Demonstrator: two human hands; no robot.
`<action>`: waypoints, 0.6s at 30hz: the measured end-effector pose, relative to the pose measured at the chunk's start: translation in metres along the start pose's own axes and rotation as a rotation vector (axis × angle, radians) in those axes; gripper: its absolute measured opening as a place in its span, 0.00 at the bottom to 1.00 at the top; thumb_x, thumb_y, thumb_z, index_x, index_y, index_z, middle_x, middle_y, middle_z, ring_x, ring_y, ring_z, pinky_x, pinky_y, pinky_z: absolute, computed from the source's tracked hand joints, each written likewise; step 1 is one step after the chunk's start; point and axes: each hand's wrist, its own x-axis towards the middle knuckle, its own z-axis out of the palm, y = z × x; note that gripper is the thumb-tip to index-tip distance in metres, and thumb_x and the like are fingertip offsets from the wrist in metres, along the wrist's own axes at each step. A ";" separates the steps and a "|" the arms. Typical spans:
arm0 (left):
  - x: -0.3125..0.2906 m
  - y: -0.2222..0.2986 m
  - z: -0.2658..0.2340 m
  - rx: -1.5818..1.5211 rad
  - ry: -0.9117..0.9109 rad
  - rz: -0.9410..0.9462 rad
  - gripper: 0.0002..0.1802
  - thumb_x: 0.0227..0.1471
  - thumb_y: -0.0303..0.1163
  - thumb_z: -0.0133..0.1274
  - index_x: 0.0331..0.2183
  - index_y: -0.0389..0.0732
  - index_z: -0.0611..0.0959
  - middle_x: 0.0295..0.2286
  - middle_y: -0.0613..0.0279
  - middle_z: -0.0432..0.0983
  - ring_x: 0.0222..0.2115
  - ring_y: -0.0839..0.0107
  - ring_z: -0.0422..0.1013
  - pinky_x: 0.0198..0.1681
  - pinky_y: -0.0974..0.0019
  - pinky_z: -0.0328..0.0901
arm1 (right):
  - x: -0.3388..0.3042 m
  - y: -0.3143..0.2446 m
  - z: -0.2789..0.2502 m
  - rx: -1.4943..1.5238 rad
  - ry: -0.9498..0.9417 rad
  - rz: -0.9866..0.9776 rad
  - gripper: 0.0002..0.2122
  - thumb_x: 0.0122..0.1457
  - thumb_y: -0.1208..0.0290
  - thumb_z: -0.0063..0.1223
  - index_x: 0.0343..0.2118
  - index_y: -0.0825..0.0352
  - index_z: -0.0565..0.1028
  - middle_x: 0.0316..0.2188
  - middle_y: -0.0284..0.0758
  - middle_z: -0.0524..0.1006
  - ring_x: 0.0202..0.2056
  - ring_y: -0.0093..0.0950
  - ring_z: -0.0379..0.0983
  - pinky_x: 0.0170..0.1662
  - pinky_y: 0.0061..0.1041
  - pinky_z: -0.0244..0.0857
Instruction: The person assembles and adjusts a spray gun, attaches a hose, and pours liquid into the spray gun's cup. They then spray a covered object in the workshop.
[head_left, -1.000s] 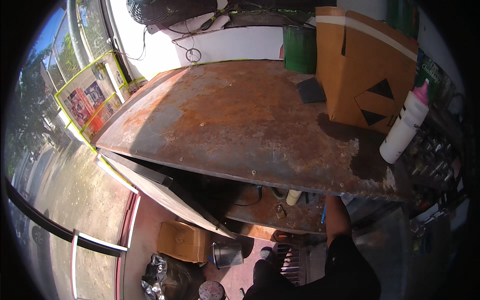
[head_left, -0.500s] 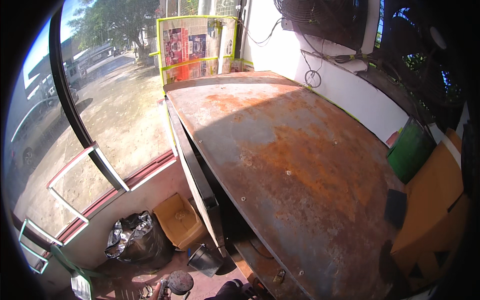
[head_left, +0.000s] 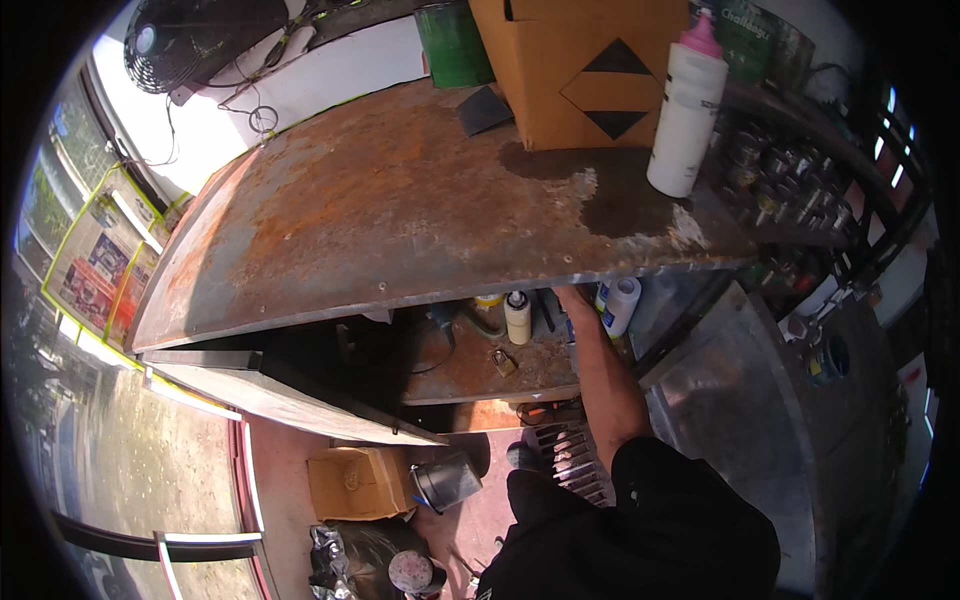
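My right arm reaches into the open cabinet under the rusty metal tabletop (head_left: 330, 220). My right hand (head_left: 570, 299) is just below the tabletop's front edge, its fingers mostly hidden. Beside it are a white cylindrical container (head_left: 621, 306) and a cream bottle with a dark cap (head_left: 517, 318). An unfastened brass padlock (head_left: 504, 363) lies on the shelf. At the lower edge appears the round, paint-speckled cup of what looks like a spray gun (head_left: 413, 572). My left hand, which gripped it half a second ago, hardly shows now.
On the tabletop stand a white squeeze bottle with a pink top (head_left: 687, 115), a cardboard box (head_left: 575, 75) and a green can (head_left: 455, 48). The cabinet door (head_left: 300, 395) hangs out to the left. A black bucket (head_left: 447, 482), an open carton (head_left: 360, 483) and a rubbish bag (head_left: 365, 560) occupy the floor.
My view has swung right along the tabletop. My right arm has come into view, reaching into the cabinet. The spray gun's cup stays low in the picture, moving along with me.
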 end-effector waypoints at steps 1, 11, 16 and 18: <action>-0.012 -0.008 -0.011 0.022 -0.039 0.025 0.36 0.68 0.48 0.53 0.64 0.30 0.70 0.34 0.56 0.80 0.28 0.72 0.74 0.30 0.66 0.68 | -0.027 -0.005 -0.002 0.084 0.016 0.027 0.15 0.66 0.60 0.59 0.48 0.63 0.84 0.42 0.47 0.85 0.47 0.46 0.82 0.51 0.43 0.72; -0.161 -0.074 -0.092 0.146 -0.476 0.179 0.37 0.68 0.47 0.53 0.66 0.29 0.69 0.36 0.54 0.81 0.30 0.70 0.75 0.32 0.65 0.69 | -0.452 0.001 -0.151 0.270 -0.127 0.156 0.17 0.70 0.56 0.54 0.53 0.62 0.80 0.28 0.47 0.82 0.31 0.41 0.81 0.35 0.42 0.69; -0.242 -0.090 -0.109 0.197 -0.655 0.218 0.37 0.68 0.47 0.53 0.66 0.29 0.68 0.37 0.53 0.81 0.31 0.70 0.76 0.33 0.65 0.70 | -0.622 0.022 -0.271 0.139 -0.433 0.222 0.21 0.71 0.60 0.57 0.65 0.59 0.75 0.40 0.45 0.84 0.37 0.38 0.81 0.44 0.35 0.72; -0.276 -0.097 -0.110 0.214 -0.726 0.226 0.38 0.68 0.47 0.53 0.67 0.29 0.68 0.38 0.53 0.81 0.31 0.69 0.76 0.33 0.65 0.70 | -0.677 0.049 -0.321 0.130 -0.458 0.149 0.22 0.72 0.62 0.57 0.66 0.58 0.73 0.47 0.46 0.84 0.43 0.40 0.83 0.47 0.37 0.73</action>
